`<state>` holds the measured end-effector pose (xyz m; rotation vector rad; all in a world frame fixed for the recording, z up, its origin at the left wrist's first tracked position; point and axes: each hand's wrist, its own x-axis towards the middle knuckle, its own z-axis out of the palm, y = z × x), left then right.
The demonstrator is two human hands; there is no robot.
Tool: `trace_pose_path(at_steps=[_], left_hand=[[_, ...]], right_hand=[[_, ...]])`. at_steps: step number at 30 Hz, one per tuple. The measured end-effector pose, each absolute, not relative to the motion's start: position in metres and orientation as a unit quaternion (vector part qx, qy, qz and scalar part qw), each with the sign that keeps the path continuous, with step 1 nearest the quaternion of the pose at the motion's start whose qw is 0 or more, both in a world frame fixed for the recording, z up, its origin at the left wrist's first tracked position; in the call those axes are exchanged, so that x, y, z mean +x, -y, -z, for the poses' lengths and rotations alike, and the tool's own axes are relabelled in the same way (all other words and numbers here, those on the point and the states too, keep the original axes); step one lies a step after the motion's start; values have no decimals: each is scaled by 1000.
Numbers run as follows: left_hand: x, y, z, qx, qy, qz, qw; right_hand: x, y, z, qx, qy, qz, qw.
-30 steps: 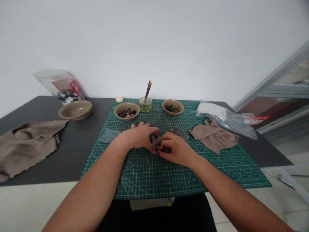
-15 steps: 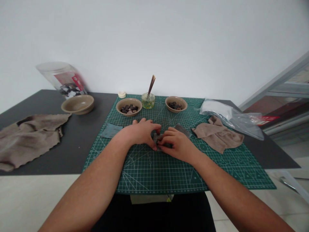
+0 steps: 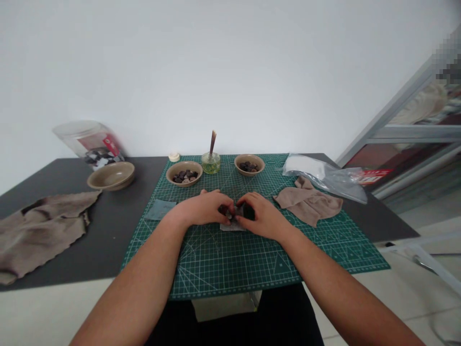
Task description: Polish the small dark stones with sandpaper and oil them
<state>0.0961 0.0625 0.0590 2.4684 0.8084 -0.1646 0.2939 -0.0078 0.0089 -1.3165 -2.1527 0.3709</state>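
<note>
Two illegible red labels flank the hands.

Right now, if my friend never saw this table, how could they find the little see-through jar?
Find the big green cutting mat and look near its far edge, by the white wall. The small clear jar sits there between two tan bowls. Those hold mostly dark stones, but the jar has thin brown sticks poking up.

In the frame's centre, the right hand now arches wider, with more grey cloth showing.
</note>
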Motion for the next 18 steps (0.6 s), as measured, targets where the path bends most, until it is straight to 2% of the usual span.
trace_pose_path(at_steps=[2, 4, 7, 10, 12, 14, 16, 18], left_hand=[[93, -65, -60, 917, -296, 29, 266], [89, -71, -59, 916, -304, -55, 256], [85, -80, -57, 884, -365, -225, 188], [83, -88, -55, 838, -414, -331, 129], [82, -92, -53, 806, -437, -379, 128], [81, -95, -51, 766, -463, -421, 148], [80, -98, -49, 730, -480, -454, 176], [79, -100, -47, 709, -484, -476, 189]], right_hand=[[292, 9, -11, -496, 825, -128, 239], [290, 9, -11, -505, 832, -107, 202], [283, 7, -12, -538, 819, -98, 172], [278, 5, -18, -568, 795, -138, 160], [278, 7, -28, -588, 764, -195, 182], [281, 11, -39, -598, 726, -236, 243], [286, 15, -46, -608, 689, -227, 323], [289, 18, -45, -630, 659, -189, 365]])
